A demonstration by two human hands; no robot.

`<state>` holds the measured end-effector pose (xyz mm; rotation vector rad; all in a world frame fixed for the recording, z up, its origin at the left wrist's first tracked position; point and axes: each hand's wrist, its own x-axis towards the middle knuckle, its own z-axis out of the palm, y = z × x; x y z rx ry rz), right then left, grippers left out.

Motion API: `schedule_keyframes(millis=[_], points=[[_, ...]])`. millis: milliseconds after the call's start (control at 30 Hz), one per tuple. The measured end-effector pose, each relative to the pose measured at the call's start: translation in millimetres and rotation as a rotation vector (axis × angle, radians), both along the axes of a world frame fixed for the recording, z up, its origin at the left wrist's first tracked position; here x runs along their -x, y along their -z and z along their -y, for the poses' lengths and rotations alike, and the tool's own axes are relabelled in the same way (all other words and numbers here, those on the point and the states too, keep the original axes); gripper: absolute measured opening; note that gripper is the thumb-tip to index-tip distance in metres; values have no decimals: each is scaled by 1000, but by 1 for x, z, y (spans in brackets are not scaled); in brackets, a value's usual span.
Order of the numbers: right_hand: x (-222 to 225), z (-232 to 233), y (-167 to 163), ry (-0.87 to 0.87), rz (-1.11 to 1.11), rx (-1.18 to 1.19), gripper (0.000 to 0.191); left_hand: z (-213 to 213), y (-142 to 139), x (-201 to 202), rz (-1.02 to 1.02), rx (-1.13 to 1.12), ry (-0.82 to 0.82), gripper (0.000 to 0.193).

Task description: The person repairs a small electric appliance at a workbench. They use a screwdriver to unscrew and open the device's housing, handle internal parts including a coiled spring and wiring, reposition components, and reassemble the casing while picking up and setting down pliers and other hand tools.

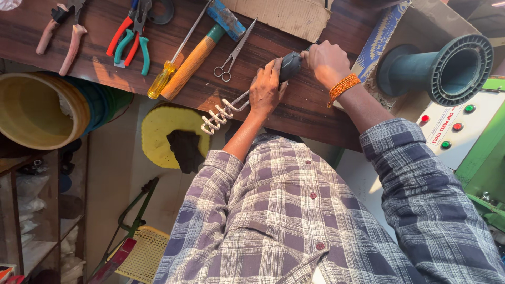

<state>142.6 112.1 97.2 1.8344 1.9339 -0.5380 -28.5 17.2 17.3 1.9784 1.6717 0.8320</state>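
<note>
1. view from above of a person in a plaid shirt leaning over a dark wooden bench
2. the left hand is closed round the near part of an immersion heater, fingers wrapped over the spot where the metal rod meets the dark handle
3. the right hand, with an orange thread band at the wrist, is pinched shut on the far end of that handle
4. the heater lies on the bench between the two hands; its pale coil sticks out past the left hand and hangs over the bench edge
5. it looks stiff and fairly light; the coil seems bendable under force, so the handle is likely the safest place to grip
6. beyond the left hand lie scissors, a wooden-handled tool, a yellow-handled screwdriver, and pliers
7. beyond the right hand sits a flat torn piece of brown cardboard
8. beside the right hand stands an open box with a blue patterned side, holding a dark green flanged pipe
9. further right, a white panel bears red and green round buttons and a small red-lettered label
</note>
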Motion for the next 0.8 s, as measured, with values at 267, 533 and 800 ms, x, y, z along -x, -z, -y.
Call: schedule_keyframes(millis=[267,533,800], points=[[-3,3,-6,-256,-156,-232,41,-1,0,-4,16,12,-3,68],[-8,-1,-11,-235,-74,-156,39,-1,-4,-1,23,2,-3,69],[-4,-5,-9,-16,-55,-69,38,0,-7,2,3,5,12,70]])
